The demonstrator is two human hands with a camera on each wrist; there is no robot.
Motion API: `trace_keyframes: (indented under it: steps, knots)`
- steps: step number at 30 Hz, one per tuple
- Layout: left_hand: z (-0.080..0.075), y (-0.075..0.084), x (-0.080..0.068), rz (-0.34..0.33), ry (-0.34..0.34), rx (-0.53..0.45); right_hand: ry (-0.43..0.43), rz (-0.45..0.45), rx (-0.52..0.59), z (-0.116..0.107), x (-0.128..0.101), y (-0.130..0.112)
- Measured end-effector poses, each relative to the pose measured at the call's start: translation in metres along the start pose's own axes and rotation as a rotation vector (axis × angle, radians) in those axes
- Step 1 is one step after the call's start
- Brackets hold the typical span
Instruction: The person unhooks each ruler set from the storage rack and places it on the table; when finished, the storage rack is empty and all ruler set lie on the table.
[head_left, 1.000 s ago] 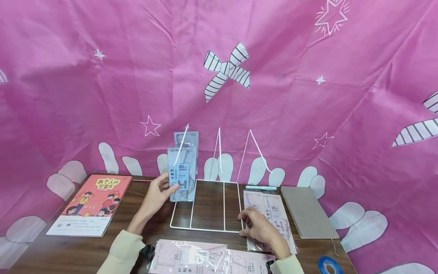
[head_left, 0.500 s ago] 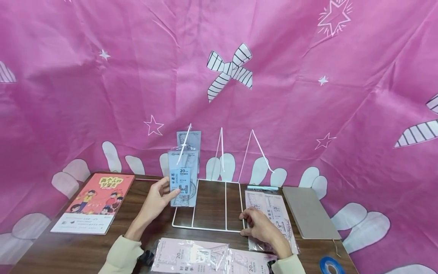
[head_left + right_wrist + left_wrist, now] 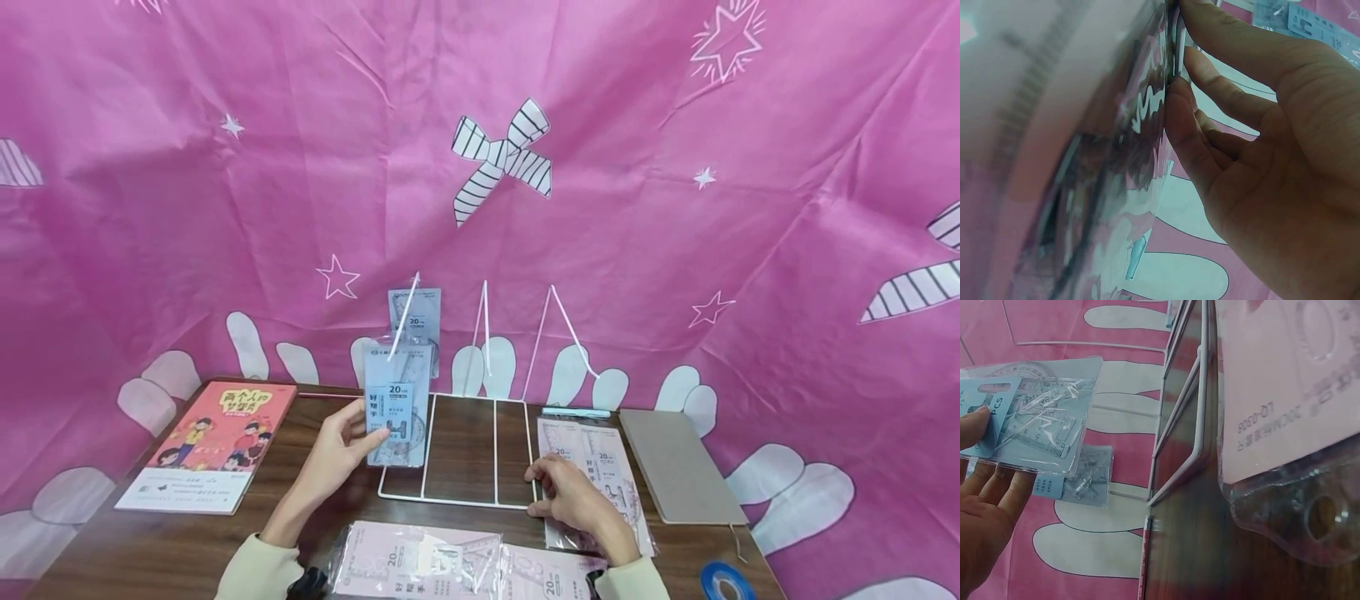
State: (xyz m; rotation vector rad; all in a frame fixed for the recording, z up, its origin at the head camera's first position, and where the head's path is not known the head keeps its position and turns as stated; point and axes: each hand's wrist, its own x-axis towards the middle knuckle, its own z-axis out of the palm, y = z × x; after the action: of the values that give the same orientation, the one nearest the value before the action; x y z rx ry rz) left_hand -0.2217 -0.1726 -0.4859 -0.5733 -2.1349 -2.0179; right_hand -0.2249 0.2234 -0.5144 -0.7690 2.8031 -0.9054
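Observation:
My left hand (image 3: 339,446) pinches a blue packaged ruler set (image 3: 397,408) by its left side, thumb in front and fingers behind. The pack stands upright by the left hook (image 3: 403,317) of a white wire display rack (image 3: 459,502); whether the hook passes through its hole I cannot tell. Farther back, a second blue ruler set (image 3: 423,308) hangs at the same hook, partly hidden. In the left wrist view both blue packs show, the held ruler set (image 3: 1047,419) nearer. My right hand (image 3: 566,496) grips the rack's right front corner with thumb and curled fingers.
Pink ruler packs (image 3: 420,562) lie at the front, and more pink packs (image 3: 600,467) lie under and beside my right hand. A red book (image 3: 213,446) lies left. A grey notebook (image 3: 678,467), a light-blue pen (image 3: 576,412) and blue tape (image 3: 726,581) lie right.
My left hand has brought the held blue ruler set lower and nearer to me, uncovering more of the pack behind. My right hand has stayed at the rack's corner.

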Motion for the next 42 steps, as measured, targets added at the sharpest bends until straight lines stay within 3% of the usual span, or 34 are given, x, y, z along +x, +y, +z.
trace_keyframes:
  steps: [20, 35, 42]
  knots:
    - [0.002, 0.02, -0.026, -0.039, -0.005, -0.001, 0.004, -0.004, 0.0, 0.0, -0.001, 0.002]
    - [0.002, 0.03, -0.033, 0.012, -0.017, 0.025, 0.006, 0.006, 0.023, 0.0, -0.002, 0.005]
    - [-0.006, 0.041, -0.036, 0.073, 0.008, 0.026, 0.008, -0.002, -0.005, 0.003, 0.0, 0.009]
